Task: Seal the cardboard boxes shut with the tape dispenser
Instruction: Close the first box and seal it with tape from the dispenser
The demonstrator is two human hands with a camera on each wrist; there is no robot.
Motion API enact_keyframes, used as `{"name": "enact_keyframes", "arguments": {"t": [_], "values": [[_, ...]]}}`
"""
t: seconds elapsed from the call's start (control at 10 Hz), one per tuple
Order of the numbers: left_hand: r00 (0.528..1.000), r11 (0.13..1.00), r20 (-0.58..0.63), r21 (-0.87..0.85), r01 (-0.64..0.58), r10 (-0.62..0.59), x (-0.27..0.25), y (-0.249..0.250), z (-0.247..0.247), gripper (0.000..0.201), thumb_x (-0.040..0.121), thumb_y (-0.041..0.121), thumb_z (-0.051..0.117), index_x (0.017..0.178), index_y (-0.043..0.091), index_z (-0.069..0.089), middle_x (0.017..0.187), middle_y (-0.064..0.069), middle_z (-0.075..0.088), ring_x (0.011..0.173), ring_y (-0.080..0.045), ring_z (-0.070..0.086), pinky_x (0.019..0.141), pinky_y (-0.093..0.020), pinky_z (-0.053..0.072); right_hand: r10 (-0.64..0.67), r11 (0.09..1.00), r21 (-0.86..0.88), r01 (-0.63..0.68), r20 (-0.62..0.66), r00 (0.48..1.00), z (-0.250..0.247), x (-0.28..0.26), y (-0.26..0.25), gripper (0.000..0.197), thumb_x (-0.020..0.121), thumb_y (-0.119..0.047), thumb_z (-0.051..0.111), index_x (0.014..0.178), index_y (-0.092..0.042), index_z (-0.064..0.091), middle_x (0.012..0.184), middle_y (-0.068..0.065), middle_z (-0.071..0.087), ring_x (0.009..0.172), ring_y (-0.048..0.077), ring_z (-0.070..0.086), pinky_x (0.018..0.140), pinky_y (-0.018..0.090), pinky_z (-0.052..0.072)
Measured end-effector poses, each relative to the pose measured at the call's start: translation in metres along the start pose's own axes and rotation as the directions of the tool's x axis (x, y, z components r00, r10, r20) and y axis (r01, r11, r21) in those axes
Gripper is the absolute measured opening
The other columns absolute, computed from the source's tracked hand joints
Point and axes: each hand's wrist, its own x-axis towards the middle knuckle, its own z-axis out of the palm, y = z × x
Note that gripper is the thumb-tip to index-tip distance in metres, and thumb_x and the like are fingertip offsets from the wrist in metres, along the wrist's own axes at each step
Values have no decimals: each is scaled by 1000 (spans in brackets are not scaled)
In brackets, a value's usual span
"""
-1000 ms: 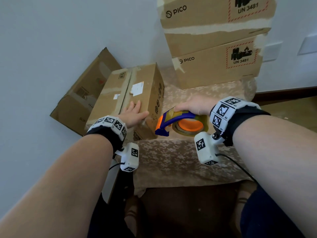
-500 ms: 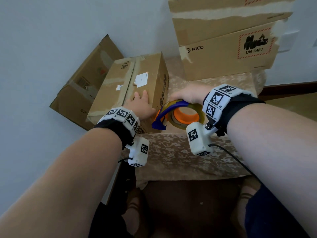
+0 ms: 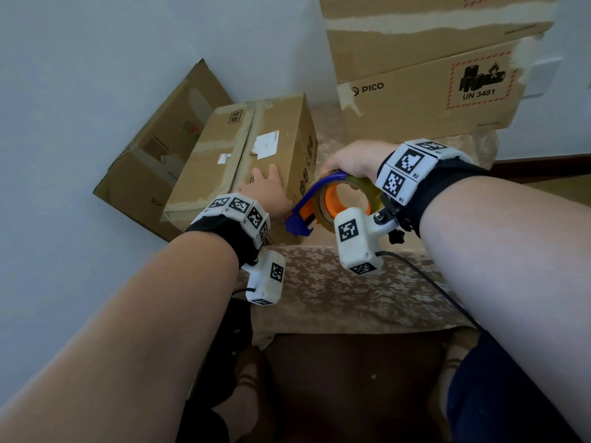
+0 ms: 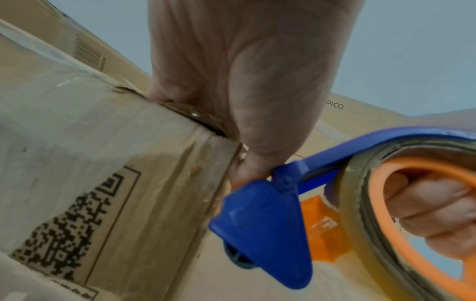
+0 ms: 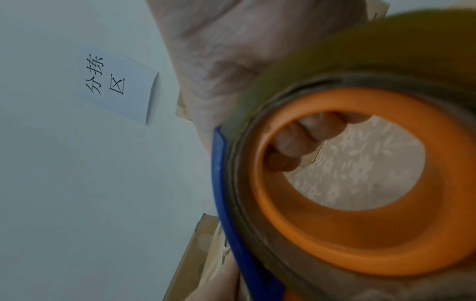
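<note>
— While the left hand [image 3: 267,195] lies flat on the small cardboard box [image 3: 256,155], where is the tape dispenser [image 3: 332,203]?
— Right hand [image 3: 355,158] grips it beside that box, above the counter [image 3: 319,292]

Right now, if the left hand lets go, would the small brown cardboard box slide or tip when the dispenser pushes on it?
Probably slides: the small brown cardboard box sits on patterned cloth and looks light. Tipping seems less likely; it lies low and long. The left hand pressing its top likely steadies it against the blue-and-orange tape dispenser.

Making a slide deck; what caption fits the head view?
Left hand steadies a cardboard box while the right hand brings the tape dispenser alongside.
</note>
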Motion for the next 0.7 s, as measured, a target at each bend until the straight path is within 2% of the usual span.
{"name": "enact_keyframes", "arguments": {"t": [0.1, 0.2, 0.3, 0.4, 0.5, 0.6, 0.7], "values": [[1000, 1000, -3, 5, 10, -10, -2, 2, -1, 92, 84, 42, 60, 151, 20, 0, 152, -17, 16, 131, -43, 35, 103, -53, 39, -13, 1000, 27, 13, -23, 1000, -1, -4, 0, 23, 86, -31, 63, 70, -26, 47, 77, -7, 45, 65, 9, 42, 61, 25, 40], [1000, 1000, 4, 3, 20, -20, -2, 2, -1, 93, 83, 39, 62, 151, 22, 0, 152, -16, 17, 130, -43, 36, 102, -53, 41, -46, 972, -231, 43, -11, 999, -1, -10, -3, 27, 95, -27, 54, 70, -17, 50, 75, 0, 48, 63, 14, 43, 65, 29, 42], [1000, 1000, 10, 5, 13, -13, -2, 2, -1, 92, 84, 34, 61, 151, 23, -1, 152, -16, 17, 129, -43, 37, 100, -53, 43, -14, 936, -352, -10, -65, 998, -4, -6, 9, 24, 96, -32, 51, 93, -9, 60, 82, 5, 53, 70, 20, 49, 71, 32, 43], [1000, 1000, 4, 10, 24, -24, -3, 3, -2, 92, 84, 29, 61, 151, 21, -1, 152, -17, 16, 128, -44, 38, 99, -53, 44, 49, 922, -376, -92, -122, 991, -8, -1, 20, 32, 98, -36, 46, 92, -9, 60, 73, 6, 51, 59, 19, 45, 57, 29, 38], [999, 999, -8, 22, 44, -44, -4, 8, -1, 95, 83, 28, 64, 151, 19, -1, 149, -19, 21, 124, -43, 43, 96, -53, 46, 80, 961, -236, -146, -267, 960, -15, 3, 27, 33, 93, -36, 52, 69, -12, 49, 62, 3, 45, 52, 19, 40, 49, 27, 31], [998, 997, -19, 44, 67, -66, -6, 11, -2, 96, 81, 29, 67, 151, 17, 2, 147, -19, 25, 122, -43, 44, 96, -53, 46, 9, 937, -330, -115, -308, 951, -13, 10, 30, 38, 91, -28, 53, 59, -11, 42, 57, 3, 40, 49, 19, 37, 44, 27, 25], [995, 994, -20, 56, 95, -94, -8, 15, -2, 103, 77, 28, 72, 151, 16, 1, 148, -20, 23, 126, -45, 40, 98, -55, 44, -1, 872, -468, -144, -295, 956, -5, 16, 39, 37, 89, -22, 54, 57, -11, 40, 56, 5, 39, 47, 20, 35, 42, 27, 23]]}}
